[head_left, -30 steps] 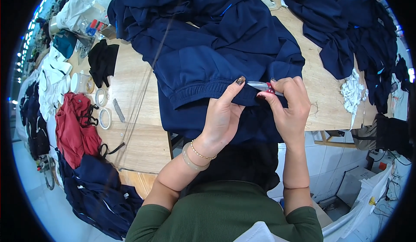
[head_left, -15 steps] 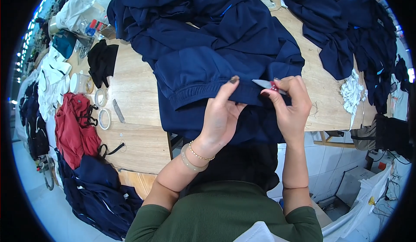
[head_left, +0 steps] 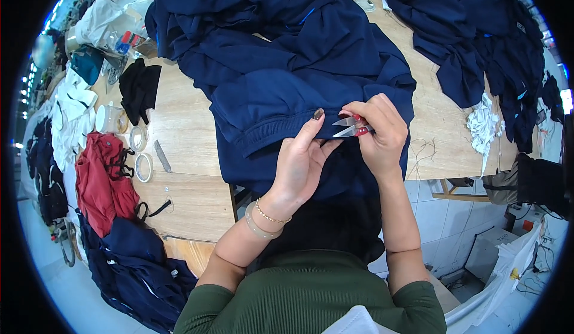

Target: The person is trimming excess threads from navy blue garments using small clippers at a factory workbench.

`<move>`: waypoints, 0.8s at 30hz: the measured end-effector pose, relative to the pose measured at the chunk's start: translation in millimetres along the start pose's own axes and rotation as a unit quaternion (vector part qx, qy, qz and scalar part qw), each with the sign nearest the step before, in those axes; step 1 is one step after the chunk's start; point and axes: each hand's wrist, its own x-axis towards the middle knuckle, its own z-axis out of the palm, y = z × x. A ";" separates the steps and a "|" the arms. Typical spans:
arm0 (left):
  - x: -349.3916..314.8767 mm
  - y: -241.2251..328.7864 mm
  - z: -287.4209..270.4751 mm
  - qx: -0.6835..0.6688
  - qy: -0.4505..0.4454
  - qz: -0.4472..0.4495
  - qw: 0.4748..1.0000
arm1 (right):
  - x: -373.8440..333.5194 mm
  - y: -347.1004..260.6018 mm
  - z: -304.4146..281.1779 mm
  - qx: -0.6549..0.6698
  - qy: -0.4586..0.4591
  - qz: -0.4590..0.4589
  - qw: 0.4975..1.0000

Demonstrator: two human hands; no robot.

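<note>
the left hand (head_left: 299, 165) pinches the gathered edge of a navy garment (head_left: 266, 89) on the wooden table (head_left: 191, 107), while the right hand (head_left: 382, 135) grips red-handled snips (head_left: 362, 130), their 2 blades (head_left: 347, 133) parted beside it.

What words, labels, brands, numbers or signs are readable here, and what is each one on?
Grey box at lower right: dark lettering on its side, which I won't copy out.
Navy clothes at upper right: a small pale mark, too small to read.
Navy pile at lower left: small white patches, too small to tell whether they carry text.
Red-handled snips and navy garment at the hands: no readable text visible.
</note>
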 end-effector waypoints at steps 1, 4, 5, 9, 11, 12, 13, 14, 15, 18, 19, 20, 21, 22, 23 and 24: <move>-1.2 1.4 1.0 -0.010 -0.012 0.007 1.000 | 0.6 0.2 0.4 0.002 -0.010 0.003 1.000; 5.4 -3.9 -11.4 0.038 -0.072 0.040 0.996 | -2.0 1.7 5.6 0.096 0.014 0.124 0.988; 5.5 -8.5 -13.3 0.053 -0.047 0.057 0.996 | -2.7 2.1 6.3 0.096 0.013 0.124 0.987; 5.8 -16.2 -19.3 0.223 -0.005 0.124 0.967 | -4.1 2.9 7.6 0.092 0.001 0.169 0.981; -7.9 -0.9 -19.3 0.372 0.001 0.088 0.924 | -1.9 2.7 2.5 0.075 -0.042 0.175 0.981; -15.8 5.3 -22.3 0.511 0.005 0.050 0.858 | -0.7 2.0 2.5 0.074 -0.042 0.176 0.981; -19.7 4.9 -27.7 0.507 0.012 0.086 0.858 | 0.9 1.8 3.2 0.082 -0.043 0.174 0.980; -22.5 6.9 -25.2 0.536 0.035 0.180 0.824 | 2.1 1.1 3.1 0.089 -0.043 0.173 0.980; -20.3 12.6 -19.1 0.557 0.024 0.271 0.785 | 5.7 -2.4 0.9 0.087 -0.045 0.172 0.980; 5.6 21.2 -5.0 0.567 0.007 0.416 0.711 | 14.0 -9.5 -1.0 0.100 -0.090 0.221 0.966; 15.1 19.5 -3.9 0.564 -0.008 0.414 0.714 | 15.3 -10.0 1.1 0.115 -0.085 0.227 0.963; 22.6 17.0 -3.9 0.561 -0.024 0.412 0.717 | 16.2 -10.3 2.3 0.130 -0.080 0.233 0.960; 27.3 14.2 -4.1 0.553 -0.026 0.411 0.724 | 16.6 -10.6 3.2 0.130 -0.080 0.233 0.960; 32.7 13.1 -8.1 0.553 -0.026 0.411 0.724 | 16.6 -10.7 4.0 0.112 -0.090 0.224 0.964; 38.2 11.8 -12.9 0.550 -0.028 0.444 0.707 | 16.7 -10.7 4.4 0.094 -0.100 0.214 0.967; 41.4 10.9 -15.2 0.545 -0.032 0.476 0.690 | 17.9 -11.5 3.3 0.092 -0.100 0.215 0.967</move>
